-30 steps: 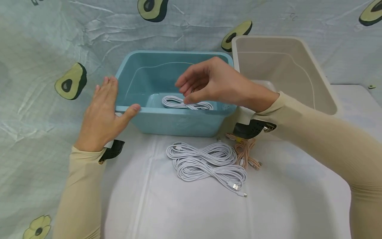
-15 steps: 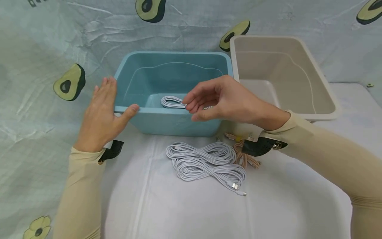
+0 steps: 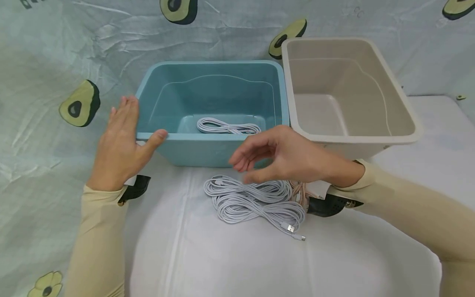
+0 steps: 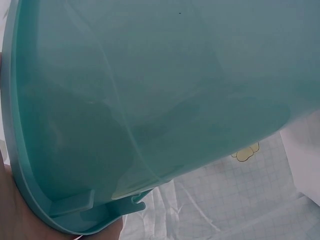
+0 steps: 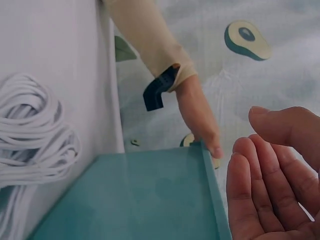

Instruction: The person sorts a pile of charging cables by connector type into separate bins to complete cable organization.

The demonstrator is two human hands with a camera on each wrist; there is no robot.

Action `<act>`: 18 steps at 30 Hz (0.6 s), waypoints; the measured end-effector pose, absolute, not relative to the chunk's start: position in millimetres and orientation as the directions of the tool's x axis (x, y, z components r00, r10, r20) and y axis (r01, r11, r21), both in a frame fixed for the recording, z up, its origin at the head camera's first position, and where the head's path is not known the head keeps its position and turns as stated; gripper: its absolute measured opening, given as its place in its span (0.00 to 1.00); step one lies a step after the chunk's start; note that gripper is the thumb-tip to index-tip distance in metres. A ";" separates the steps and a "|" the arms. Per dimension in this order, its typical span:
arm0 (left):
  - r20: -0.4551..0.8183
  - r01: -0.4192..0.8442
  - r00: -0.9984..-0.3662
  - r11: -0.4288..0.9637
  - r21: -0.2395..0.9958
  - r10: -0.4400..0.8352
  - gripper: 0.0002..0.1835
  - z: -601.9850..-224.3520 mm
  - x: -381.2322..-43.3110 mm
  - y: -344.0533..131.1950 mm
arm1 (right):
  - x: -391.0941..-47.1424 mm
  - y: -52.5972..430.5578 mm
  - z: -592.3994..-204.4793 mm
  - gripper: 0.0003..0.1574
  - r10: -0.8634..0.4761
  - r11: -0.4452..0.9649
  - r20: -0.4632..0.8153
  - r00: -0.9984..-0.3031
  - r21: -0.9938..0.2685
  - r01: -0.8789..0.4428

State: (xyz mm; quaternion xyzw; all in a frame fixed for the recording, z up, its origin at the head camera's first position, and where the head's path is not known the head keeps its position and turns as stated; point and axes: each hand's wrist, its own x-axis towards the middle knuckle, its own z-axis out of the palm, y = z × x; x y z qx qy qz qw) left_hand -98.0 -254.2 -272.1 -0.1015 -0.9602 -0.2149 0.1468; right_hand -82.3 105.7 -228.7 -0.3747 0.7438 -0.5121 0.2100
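Note:
My left hand [image 3: 120, 142] lies against the front left corner of the blue bin [image 3: 200, 150], fingers straight along its side and thumb over the front rim. Inside that bin lies a coiled white cable [image 3: 226, 126]. With loosely bent fingers and nothing in them, my right hand [image 3: 282, 154] hovers in front of the bin, thumb apart from the fingers. Below and behind it on the table are bundled white USB cables [image 3: 256, 200]. An orange-tan cable [image 3: 299, 192] beside them is partly hidden by the right hand and wrist.
A beige bin [image 3: 354, 139] stands right of the blue bin, their rims close together. A white cloth covers the table [image 3: 222, 260]. Behind hangs a pale sheet [image 3: 230, 31] printed with avocados.
My right hand has come out from over the blue bin, down and toward me, exposing the white cable inside. The left hand stays at the bin's corner. The view has shifted slightly.

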 end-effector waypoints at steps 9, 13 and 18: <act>0.333 0.256 -0.935 0.885 0.389 0.125 0.58 -273.6 -98.4 -255.0 | -75.1 112.6 -265.7 0.21 -0.762 0.229 0.022 -0.647 -0.925 -0.303; 0.336 0.257 -0.934 0.884 0.390 0.123 0.59 -273.8 -98.5 -255.3 | -75.0 113.4 -283.4 0.22 -0.738 0.233 0.019 -0.674 -0.931 -0.282; 0.341 0.261 -0.932 0.883 0.389 0.125 0.60 -273.5 -98.7 -254.9 | -76.4 113.0 -301.7 0.23 -0.699 0.265 0.033 -0.715 -0.916 -0.301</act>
